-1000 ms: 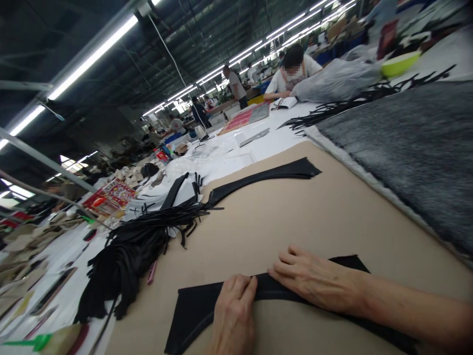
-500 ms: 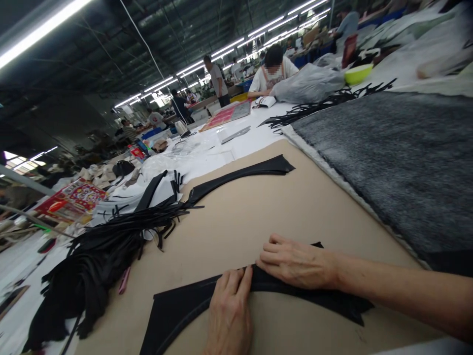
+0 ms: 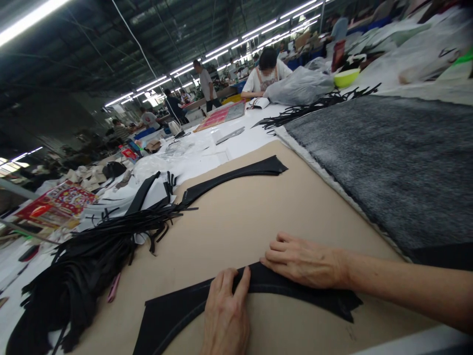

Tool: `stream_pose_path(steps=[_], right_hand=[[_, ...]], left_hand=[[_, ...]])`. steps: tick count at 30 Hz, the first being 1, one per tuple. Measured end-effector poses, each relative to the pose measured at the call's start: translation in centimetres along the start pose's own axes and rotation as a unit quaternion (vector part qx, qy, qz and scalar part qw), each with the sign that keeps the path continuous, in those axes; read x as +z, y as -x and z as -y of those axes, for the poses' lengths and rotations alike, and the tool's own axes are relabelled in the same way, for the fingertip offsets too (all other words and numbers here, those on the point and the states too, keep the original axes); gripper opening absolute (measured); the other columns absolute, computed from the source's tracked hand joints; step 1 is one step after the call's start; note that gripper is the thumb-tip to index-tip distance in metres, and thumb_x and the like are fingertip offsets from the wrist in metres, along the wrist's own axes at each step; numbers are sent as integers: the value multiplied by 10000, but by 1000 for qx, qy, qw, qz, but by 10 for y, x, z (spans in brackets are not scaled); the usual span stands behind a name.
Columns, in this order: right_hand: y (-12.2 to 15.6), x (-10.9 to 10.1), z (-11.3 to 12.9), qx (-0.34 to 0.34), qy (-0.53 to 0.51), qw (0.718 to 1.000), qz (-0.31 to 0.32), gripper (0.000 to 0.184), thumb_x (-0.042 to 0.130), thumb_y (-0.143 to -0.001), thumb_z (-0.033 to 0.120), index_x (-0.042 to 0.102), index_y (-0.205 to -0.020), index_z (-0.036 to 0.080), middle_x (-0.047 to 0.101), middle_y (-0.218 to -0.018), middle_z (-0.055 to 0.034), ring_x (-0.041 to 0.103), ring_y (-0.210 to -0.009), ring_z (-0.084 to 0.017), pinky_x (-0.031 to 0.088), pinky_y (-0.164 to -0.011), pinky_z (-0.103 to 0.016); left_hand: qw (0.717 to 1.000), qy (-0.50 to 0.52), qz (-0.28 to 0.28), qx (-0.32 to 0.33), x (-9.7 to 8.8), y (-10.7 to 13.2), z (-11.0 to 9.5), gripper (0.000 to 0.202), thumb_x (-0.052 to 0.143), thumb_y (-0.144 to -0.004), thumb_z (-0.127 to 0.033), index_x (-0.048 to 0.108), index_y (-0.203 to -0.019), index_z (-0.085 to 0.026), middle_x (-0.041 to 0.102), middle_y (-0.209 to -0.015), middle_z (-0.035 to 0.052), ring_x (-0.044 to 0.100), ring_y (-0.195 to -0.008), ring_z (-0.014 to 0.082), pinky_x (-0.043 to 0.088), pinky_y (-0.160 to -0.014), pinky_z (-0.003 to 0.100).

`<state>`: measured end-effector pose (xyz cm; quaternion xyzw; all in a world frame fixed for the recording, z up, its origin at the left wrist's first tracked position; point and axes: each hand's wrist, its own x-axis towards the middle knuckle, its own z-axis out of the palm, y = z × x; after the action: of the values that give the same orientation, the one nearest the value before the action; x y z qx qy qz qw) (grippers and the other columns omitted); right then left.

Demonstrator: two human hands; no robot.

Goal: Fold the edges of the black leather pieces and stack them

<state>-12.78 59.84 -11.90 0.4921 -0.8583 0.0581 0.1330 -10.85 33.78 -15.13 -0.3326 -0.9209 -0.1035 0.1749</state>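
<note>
A long curved black fabric piece (image 3: 173,305) lies across the beige sheet, with a pale line along its concave lower edge. My left hand (image 3: 227,310) rests on its middle, fingertips bent down at the upper edge and the thumb side spread a little from them. Close by on the right, my right hand (image 3: 301,259) has its fingers curled and pressed together on the same upper edge, and its palm side covers part of the piece. Exactly what the fingertips pinch is hidden. Farther off lies a second curved black piece (image 3: 236,177), untouched.
The beige sheet (image 3: 310,207) spreads under the work. At left is a heap of black strips (image 3: 84,266) with a pink tool (image 3: 114,288) beside it. A thick grey fabric stack (image 3: 388,158) lies at right. Across the table a person (image 3: 266,74) bends over work.
The view has shifted slightly, so the surroundings sit a little farther left. My left hand's fingers have parted a bit on the black piece. My right hand stays at its upper edge.
</note>
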Motion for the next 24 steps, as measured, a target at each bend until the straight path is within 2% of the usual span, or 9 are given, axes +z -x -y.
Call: stream_pose_path(steps=[4, 8, 12, 18, 24], right_hand=[[1, -2, 2, 5, 12, 1000, -5, 105, 553, -936, 118, 580, -1038, 118, 548, -866, -32, 456, -768, -193, 320, -702, -368], [2, -2, 3, 19, 24, 999, 17, 66, 561, -938, 140, 585, -996, 119, 546, -873, -34, 454, -773, -190, 325, -715, -377], [5, -1, -1, 6, 38, 999, 2, 111, 484, -981, 158, 583, -993, 109, 534, -851, -32, 447, -755, -183, 319, -699, -366], [23, -6, -14, -7, 43, 999, -8, 187, 423, -979, 113, 605, -936, 115, 531, -817, -43, 449, -749, -185, 321, -706, -350], [41, -10, -15, 13, 54, 998, 2, 233, 371, -1006, 123, 600, -1035, 103, 542, -852, -55, 459, -757, -190, 318, -691, -357]], left_hand=[[999, 32, -5, 3, -3, -14, -12, 545, 343, -804, 26, 590, -1241, -187, 558, -1211, 115, 517, -1118, 235, 494, -939, 414], [996, 71, 20, 40, 0, -28, -28, 543, 323, -813, 31, 519, -1298, -116, 612, -1092, 116, 560, -995, 207, 515, -878, 354], [997, 46, -2, 66, 7, -27, -31, 544, 340, -796, 41, 492, -1304, -84, 618, -1020, 107, 560, -937, 211, 508, -852, 350], [995, 36, 10, 92, 9, -27, -27, 564, 360, -796, 40, 489, -1322, -117, 602, -1033, 85, 534, -921, 209, 493, -836, 336], [996, 20, 56, 64, 12, -26, -28, 617, 354, -829, 33, 427, -1404, -179, 563, -1032, 70, 494, -938, 213, 452, -872, 359]])
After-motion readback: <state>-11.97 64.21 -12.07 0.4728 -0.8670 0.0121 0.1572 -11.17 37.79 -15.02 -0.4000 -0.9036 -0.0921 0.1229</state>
